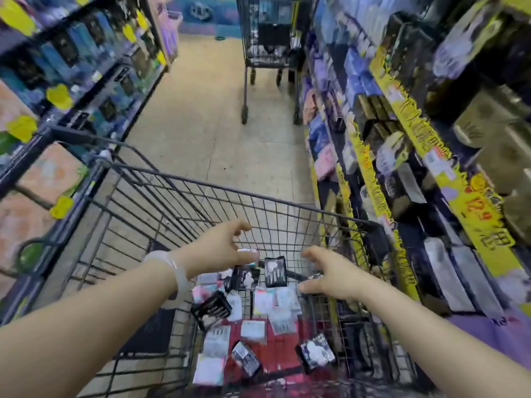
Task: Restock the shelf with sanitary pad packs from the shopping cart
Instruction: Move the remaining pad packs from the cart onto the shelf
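Observation:
A dark wire shopping cart (201,188) stands right in front of me in a store aisle. Several small pad packs lie on its floor, among them a black pack (275,272) standing on edge and white and pink packs (253,328) lying flat. My left hand (221,248) hovers over the basket with fingers spread and curled, holding nothing; a pale bangle sits on that wrist. My right hand (330,272) reaches in beside it, fingers apart, just above the packs and empty. The shelf (431,156) on the right carries dark and purple packs behind yellow price strips.
A second wire cart (270,47) with dark goods stands farther down the aisle near the right shelf. Shelving (74,73) with blue and black products and yellow tags lines the left side. Beige tiled floor (212,116) runs between the two carts.

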Tool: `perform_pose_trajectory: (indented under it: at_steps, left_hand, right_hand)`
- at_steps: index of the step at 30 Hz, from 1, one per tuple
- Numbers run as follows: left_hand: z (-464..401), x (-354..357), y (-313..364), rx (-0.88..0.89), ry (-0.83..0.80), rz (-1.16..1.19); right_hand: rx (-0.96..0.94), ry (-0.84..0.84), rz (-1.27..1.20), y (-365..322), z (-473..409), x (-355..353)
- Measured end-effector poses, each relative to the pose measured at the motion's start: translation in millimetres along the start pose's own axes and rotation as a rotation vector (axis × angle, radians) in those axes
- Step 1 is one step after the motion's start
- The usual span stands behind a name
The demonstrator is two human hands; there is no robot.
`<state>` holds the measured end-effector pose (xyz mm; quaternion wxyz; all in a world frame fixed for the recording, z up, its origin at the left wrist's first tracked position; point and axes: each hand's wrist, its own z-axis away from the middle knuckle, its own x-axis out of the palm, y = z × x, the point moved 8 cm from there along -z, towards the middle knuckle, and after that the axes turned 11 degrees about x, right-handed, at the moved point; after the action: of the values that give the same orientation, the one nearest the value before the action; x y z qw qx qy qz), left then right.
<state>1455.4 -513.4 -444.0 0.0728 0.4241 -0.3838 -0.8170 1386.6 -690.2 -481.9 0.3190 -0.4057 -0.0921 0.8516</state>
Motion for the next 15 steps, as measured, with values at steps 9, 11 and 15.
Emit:
perform_pose_trajectory:
  at_steps: [9,11,15]
  left_hand:
    - [-24,12,-88,-0.096,-0.028,0.111]
    - [-33,16,-115,-0.121,-0.052,0.095]
    - [-50,32,-176,-0.229,-0.075,0.077]
  right_hand:
    - [-0.039,-0.154,0.040,-53,-87,57]
    - [-0.030,-0.156,0.060,-58,-110,66]
    - [0.021,-0.188,0.110,-54,-159,89]
